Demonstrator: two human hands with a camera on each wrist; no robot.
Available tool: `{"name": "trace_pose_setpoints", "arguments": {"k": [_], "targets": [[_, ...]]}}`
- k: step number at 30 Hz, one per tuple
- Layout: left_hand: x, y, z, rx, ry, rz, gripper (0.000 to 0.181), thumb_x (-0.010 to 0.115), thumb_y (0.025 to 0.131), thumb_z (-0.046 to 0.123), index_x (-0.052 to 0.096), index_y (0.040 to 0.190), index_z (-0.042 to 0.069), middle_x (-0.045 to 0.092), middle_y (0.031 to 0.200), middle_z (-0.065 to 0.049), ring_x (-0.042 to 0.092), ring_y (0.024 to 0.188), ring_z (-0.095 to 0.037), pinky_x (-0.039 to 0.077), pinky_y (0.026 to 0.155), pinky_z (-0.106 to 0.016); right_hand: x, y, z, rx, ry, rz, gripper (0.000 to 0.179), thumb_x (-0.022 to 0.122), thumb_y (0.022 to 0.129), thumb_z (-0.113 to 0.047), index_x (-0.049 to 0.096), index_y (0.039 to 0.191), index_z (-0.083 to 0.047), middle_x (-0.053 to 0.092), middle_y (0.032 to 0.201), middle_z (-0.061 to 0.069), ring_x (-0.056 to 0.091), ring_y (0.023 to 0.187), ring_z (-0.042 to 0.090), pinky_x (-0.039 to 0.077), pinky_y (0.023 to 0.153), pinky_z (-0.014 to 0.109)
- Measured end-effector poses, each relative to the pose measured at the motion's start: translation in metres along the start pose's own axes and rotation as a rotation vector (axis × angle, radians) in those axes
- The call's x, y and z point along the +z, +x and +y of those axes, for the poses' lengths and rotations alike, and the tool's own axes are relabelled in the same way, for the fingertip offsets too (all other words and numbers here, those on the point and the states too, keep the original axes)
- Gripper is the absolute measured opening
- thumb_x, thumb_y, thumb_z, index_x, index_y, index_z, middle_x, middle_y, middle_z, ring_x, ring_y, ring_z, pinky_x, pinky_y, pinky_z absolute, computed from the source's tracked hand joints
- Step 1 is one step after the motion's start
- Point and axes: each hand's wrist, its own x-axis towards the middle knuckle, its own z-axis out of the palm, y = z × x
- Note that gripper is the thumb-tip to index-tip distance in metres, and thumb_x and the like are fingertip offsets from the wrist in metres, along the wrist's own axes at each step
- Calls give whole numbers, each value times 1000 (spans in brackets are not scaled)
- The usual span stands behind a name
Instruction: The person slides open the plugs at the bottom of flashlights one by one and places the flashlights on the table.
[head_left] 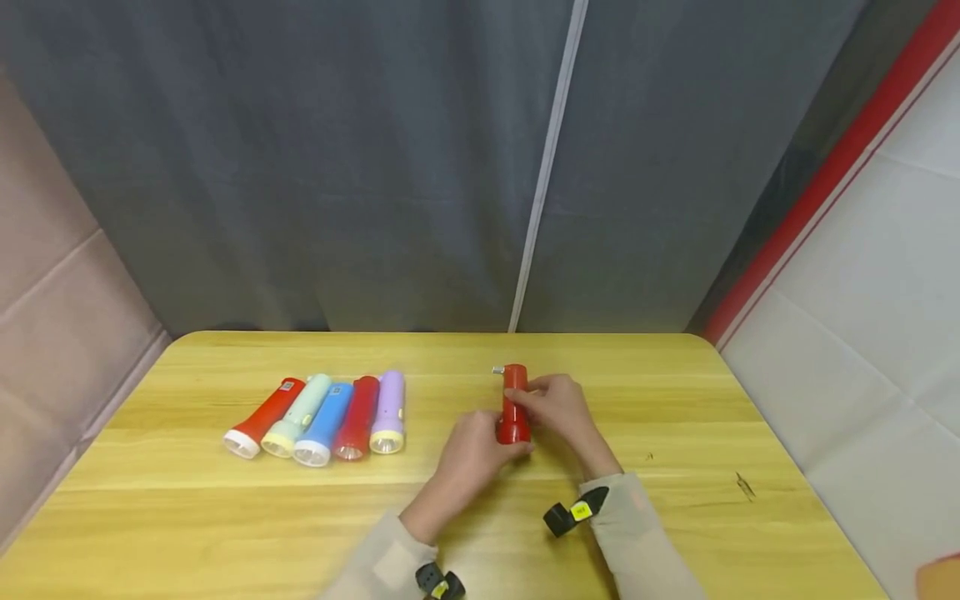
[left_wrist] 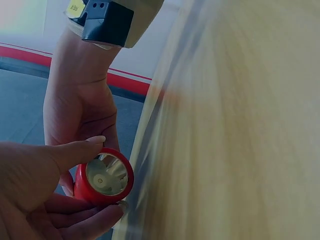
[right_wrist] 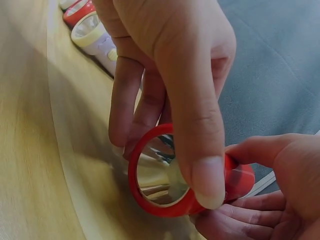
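Observation:
Both hands hold a red flashlight [head_left: 515,380] at the middle right of the table, lens end toward the person. My left hand [head_left: 471,457] grips its wider head; in the left wrist view the thumb lies over the red rim [left_wrist: 130,176] and fingers lie beneath. My right hand [head_left: 562,408] grips the narrower body, thumb across it, as the right wrist view also shows at lower right. A small silvery piece [head_left: 498,369] sticks out beside the far end; its kind is too small to tell. Clear lens and reflector [right_wrist: 157,172] show in both wrist views.
Left of the hands, several flashlights lie side by side on the wooden table [head_left: 225,517]: an orange-red one [head_left: 276,410], a pale green one [head_left: 303,410], a blue one [head_left: 328,417], a red one [head_left: 358,412] and a purple one [head_left: 390,404]. A grey curtain [head_left: 337,167] hangs behind.

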Motion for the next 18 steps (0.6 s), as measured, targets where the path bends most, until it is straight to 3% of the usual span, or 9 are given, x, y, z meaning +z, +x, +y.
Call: {"name": "trace_pose_setpoints", "arguments": {"k": [8,18], "targets": [[6,3,4,-10,22,19,24,86,80,26,71,83,8,61,65,3,48,55,-9,41,50,-21,-2,3,6,10,-52,18,34,76,88,-35,77,89,-1,68,69,3,58,64,15,46,58,23],[16,9,11,-2,39,35,28,88,78,27,67,77,8,57,61,3,46,53,-9,37,48,-20,-9,7,14,30,-93,29,37,74,89,-37,77,92,0,66,74,5,56,70,19,42,60,25]]}}
